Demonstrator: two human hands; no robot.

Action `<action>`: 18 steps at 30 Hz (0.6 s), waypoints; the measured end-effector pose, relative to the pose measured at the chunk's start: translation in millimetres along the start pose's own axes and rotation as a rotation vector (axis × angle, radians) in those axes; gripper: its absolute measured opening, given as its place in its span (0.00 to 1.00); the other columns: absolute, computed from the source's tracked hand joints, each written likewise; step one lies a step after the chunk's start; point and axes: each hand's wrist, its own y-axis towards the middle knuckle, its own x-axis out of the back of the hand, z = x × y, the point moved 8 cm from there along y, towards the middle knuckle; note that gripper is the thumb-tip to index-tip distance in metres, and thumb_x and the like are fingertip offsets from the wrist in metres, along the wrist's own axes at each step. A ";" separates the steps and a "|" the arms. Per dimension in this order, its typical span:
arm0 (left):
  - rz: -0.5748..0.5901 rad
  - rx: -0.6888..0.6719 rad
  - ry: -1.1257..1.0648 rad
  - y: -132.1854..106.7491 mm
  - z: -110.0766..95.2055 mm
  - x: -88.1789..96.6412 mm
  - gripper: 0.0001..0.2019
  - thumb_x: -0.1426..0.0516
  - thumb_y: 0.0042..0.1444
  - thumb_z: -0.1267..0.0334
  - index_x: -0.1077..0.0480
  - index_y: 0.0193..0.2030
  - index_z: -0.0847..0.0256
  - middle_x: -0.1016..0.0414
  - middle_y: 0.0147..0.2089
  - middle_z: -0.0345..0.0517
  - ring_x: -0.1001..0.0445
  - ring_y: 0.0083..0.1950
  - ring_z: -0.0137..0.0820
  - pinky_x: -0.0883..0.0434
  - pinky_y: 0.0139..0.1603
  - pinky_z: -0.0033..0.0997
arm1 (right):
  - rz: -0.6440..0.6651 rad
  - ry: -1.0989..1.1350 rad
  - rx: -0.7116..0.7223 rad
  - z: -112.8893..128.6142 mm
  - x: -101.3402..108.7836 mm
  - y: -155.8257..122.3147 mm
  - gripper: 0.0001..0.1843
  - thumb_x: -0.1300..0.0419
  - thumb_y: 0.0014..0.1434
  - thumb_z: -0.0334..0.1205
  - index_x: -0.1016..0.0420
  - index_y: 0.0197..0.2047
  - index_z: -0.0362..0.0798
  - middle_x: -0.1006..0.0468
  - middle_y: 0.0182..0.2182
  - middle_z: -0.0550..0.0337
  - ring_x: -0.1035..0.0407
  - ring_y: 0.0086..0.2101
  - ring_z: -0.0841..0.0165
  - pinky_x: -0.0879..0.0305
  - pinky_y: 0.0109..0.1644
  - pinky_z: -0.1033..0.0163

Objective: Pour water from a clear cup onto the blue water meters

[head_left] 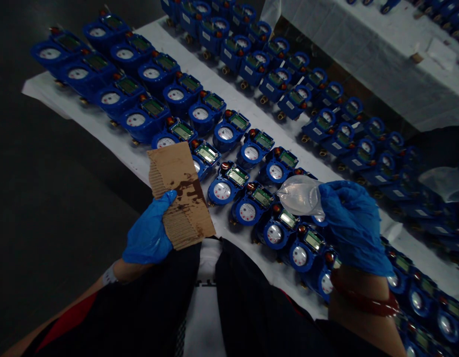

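Observation:
In a blue glove, my left hand [150, 233] grips a torn piece of corrugated cardboard [182, 196] by its left edge, thumb on top. Dark wet stains mark the cardboard's face. My right hand [350, 218], also gloved in blue, is closed around a clear plastic cup [299, 195], which is tilted with its wide end facing left. The cup is over the rows of blue water meters. Just between the hands lies a blue meter [222, 191] with a round white dial and a small display on a green board. Another meter [247, 212] sits beside it.
Rows of meters stand on a white-covered table [155, 34] running from upper left to lower right. Behind it is another covered table [326, 29] with more meters. At the right edge, a dark shape shows with a translucent item [443, 183]. Dark floor [46, 198] lies left.

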 end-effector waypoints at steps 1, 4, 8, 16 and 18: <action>0.005 -0.001 -0.011 0.8 0.0 0.3 0.15 0.45 0.69 0.68 0.24 0.58 0.56 0.12 0.38 0.47 0.13 0.35 0.48 0.12 0.35 0.45 | 0.003 0.013 -0.019 -1.9 -0.3 0.0 0.13 0.37 0.59 0.51 0.23 0.30 0.52 0.21 0.32 0.57 0.27 0.34 0.61 0.32 0.41 0.51; 0.015 0.017 -0.069 3.3 1.8 1.1 0.16 0.45 0.69 0.69 0.26 0.61 0.56 0.12 0.38 0.47 0.13 0.34 0.46 0.13 0.29 0.40 | 0.011 0.037 -0.043 -3.5 -1.0 0.2 0.12 0.36 0.57 0.51 0.23 0.29 0.53 0.21 0.33 0.57 0.28 0.33 0.61 0.33 0.41 0.50; 0.015 0.030 -0.101 3.2 3.1 -0.5 0.17 0.45 0.69 0.70 0.27 0.62 0.56 0.12 0.38 0.48 0.13 0.32 0.45 0.14 0.26 0.39 | 0.002 0.043 -0.028 0.5 -0.1 0.8 0.13 0.37 0.57 0.52 0.24 0.27 0.53 0.22 0.32 0.57 0.29 0.33 0.61 0.34 0.41 0.50; -0.010 0.016 -0.049 1.4 1.8 -0.2 0.16 0.46 0.70 0.68 0.25 0.60 0.56 0.12 0.35 0.47 0.13 0.31 0.45 0.14 0.26 0.41 | 0.002 0.037 -0.016 0.8 0.2 0.6 0.13 0.36 0.58 0.51 0.24 0.28 0.52 0.22 0.31 0.59 0.29 0.33 0.62 0.34 0.41 0.51; -0.001 0.017 -0.052 2.3 2.4 0.8 0.15 0.46 0.70 0.68 0.25 0.60 0.56 0.12 0.36 0.47 0.13 0.31 0.46 0.14 0.28 0.42 | -0.004 0.020 0.008 -0.3 0.4 0.8 0.13 0.37 0.60 0.51 0.23 0.29 0.52 0.22 0.31 0.59 0.29 0.33 0.63 0.34 0.41 0.52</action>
